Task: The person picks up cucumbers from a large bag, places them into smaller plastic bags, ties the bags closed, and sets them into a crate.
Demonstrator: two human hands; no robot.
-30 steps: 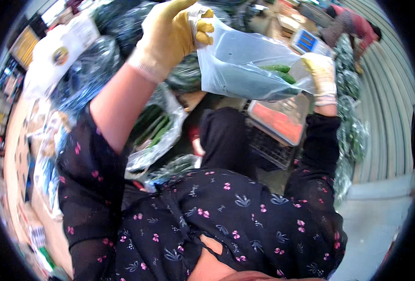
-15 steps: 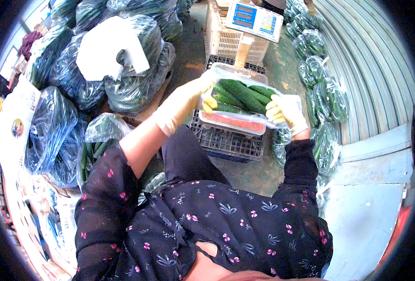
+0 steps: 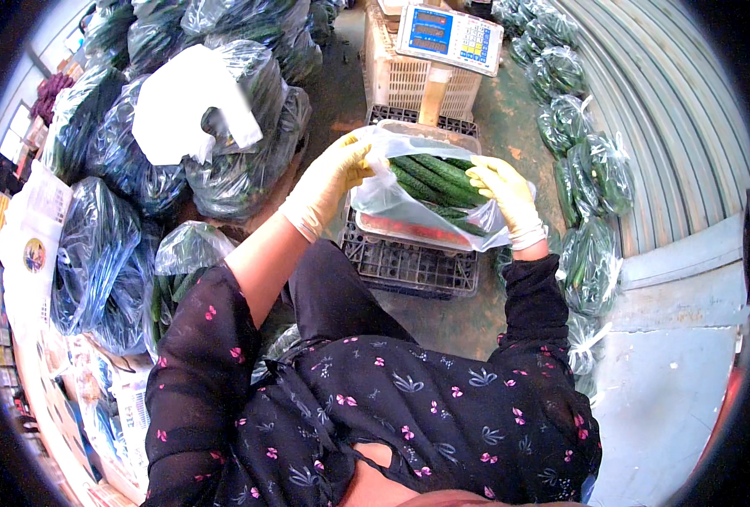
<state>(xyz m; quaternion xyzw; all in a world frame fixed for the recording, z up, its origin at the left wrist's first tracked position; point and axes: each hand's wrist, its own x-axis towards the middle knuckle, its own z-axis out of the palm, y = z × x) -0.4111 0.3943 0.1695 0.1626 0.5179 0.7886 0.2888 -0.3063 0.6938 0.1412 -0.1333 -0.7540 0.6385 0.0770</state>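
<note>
A clear plastic bag (image 3: pixel 382 188) of dark green cucumbers (image 3: pixel 443 179) rests over the pan of a platform scale (image 3: pixel 413 233), its mouth facing up. My left hand (image 3: pixel 331 179), in a pale yellow glove, is closed on the bag's edge at the far left. On the right, my right hand (image 3: pixel 507 194), gloved alike, grips the opposite edge, with its fingertips beside the cucumbers. Between my hands the bag stands spread, so several cucumbers show lying side by side. The lower part of the bag is hidden behind its own front side.
Beyond the pan, the scale's display (image 3: pixel 449 38) stands on a post before a cream crate (image 3: pixel 383 72). Black plastic crates (image 3: pixel 409 266) lie beneath the scale. Filled cucumber bags (image 3: pixel 231 173) crowd the left, with white sheets (image 3: pixel 172 110) on top. More bags (image 3: pixel 591 253) line the corrugated wall (image 3: pixel 671 144).
My left hand has shifted from the bag's near left side to its far left edge. The bag's front side now stands higher over the cucumbers. My right hand keeps its hold.
</note>
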